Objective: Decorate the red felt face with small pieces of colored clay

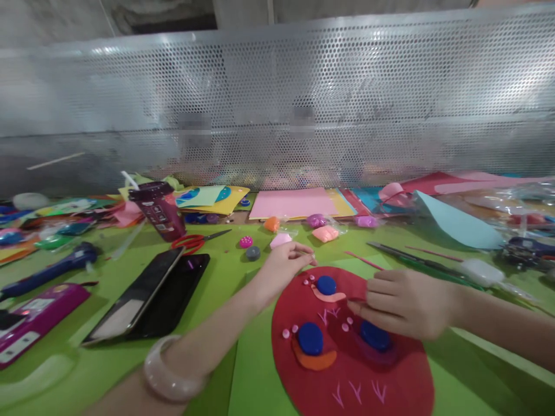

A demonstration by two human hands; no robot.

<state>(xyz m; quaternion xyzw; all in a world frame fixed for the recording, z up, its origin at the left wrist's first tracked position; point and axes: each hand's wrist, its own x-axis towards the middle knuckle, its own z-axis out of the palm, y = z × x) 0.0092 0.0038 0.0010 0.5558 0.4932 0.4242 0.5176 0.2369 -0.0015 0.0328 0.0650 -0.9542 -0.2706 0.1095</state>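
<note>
A large red rounded paper piece (351,361) lies on a light green sheet (254,370). On it sit blue clay discs (310,338) over curved clay strips, an orange strip (316,360) among them, with small pink clay balls (286,333) and thin pink clay lines (358,393). My left hand (291,261) is pinched closed above the paper's upper-left edge; a tiny shiny bit shows at its fingertips, too small to name. My right hand (403,300) hovers over or rests on the paper's right side, fingers curled together, tips near the peach strip (328,297). Whatever they hold is hidden.
Bagged clay lumps (325,233), coloured paper (295,203) and a perforated metal panel (277,104) stand beyond my hands. At left are red-handled scissors (195,241), a lidded cup (160,211), a phone (139,294) and a purple device (41,320). Dark tweezers-like tool (407,257) lies right.
</note>
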